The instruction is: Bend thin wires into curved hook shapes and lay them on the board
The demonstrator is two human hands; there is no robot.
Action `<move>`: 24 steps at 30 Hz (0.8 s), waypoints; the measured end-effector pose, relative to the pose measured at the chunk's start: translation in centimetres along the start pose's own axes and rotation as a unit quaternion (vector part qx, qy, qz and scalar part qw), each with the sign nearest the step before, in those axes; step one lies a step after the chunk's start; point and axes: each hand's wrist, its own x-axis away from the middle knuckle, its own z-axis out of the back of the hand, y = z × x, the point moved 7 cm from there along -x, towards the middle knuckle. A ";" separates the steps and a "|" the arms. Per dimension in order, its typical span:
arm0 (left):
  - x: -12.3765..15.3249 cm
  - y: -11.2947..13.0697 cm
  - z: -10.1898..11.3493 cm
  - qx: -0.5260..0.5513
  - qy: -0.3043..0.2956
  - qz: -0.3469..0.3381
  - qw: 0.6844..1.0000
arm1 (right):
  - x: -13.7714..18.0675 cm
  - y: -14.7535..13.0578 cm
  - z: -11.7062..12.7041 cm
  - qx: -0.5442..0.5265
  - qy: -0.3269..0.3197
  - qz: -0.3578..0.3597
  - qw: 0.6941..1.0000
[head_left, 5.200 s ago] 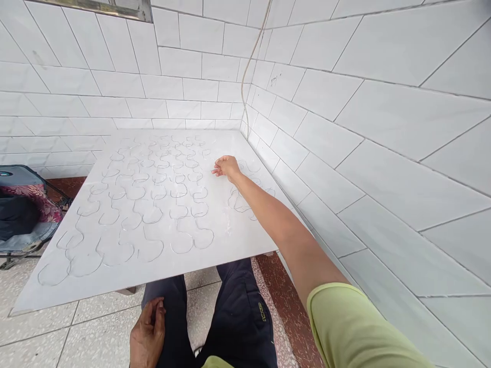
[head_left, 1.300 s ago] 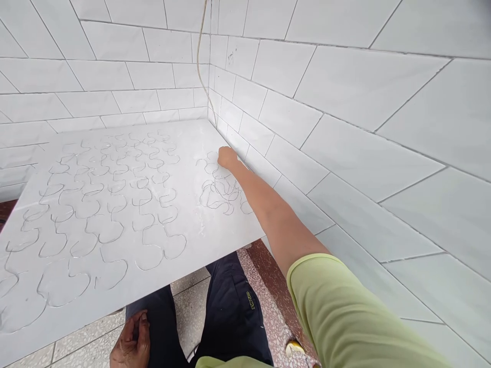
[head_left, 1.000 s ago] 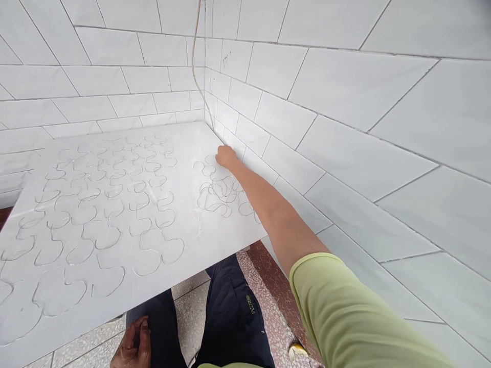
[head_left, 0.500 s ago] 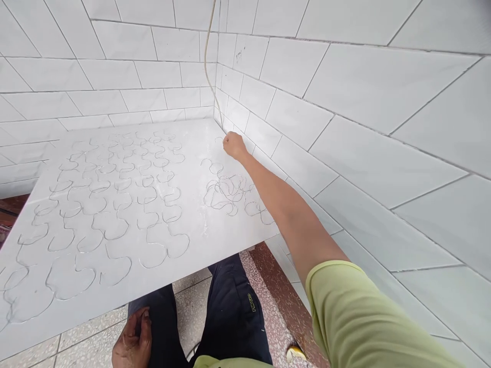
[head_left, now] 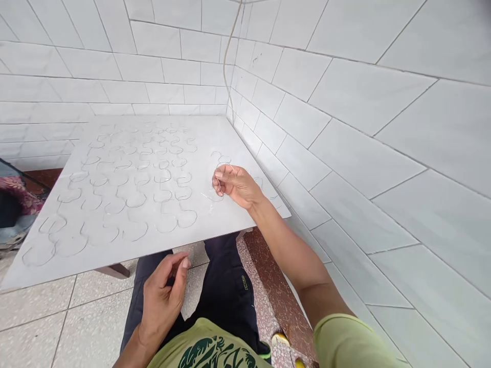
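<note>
A white board (head_left: pixel 126 240) lies flat over my knees, set into the tiled corner. Several thin bent wire pieces (head_left: pixel 132 194) are laid out in rows on it, with a small loose cluster at the right side. My right hand (head_left: pixel 235 185) is raised just above the board's right part, fingers pinched on a thin wire loop (head_left: pixel 226 167). My left hand (head_left: pixel 163 296) hovers below the board's near edge over my lap, fingers loosely curled and apart, holding nothing I can see.
White tiled walls (head_left: pixel 345 112) close in behind and to the right. A thin cord (head_left: pixel 229 61) hangs down the corner. My dark trousers (head_left: pixel 226 286) and a speckled floor (head_left: pixel 57 317) show below. A bag with patterned cloth (head_left: pixel 15 199) sits at the left edge.
My right hand has drawn back from the far corner of the board toward me, now holding a wire loop up. My left hand has lifted from the lap and its fingers have spread.
</note>
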 end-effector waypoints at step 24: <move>-5.6 1.8 3.1 0.360 0.075 0.102 0.924 | 10.3 8.4 -6.6 0.199 0.233 0.051 0.950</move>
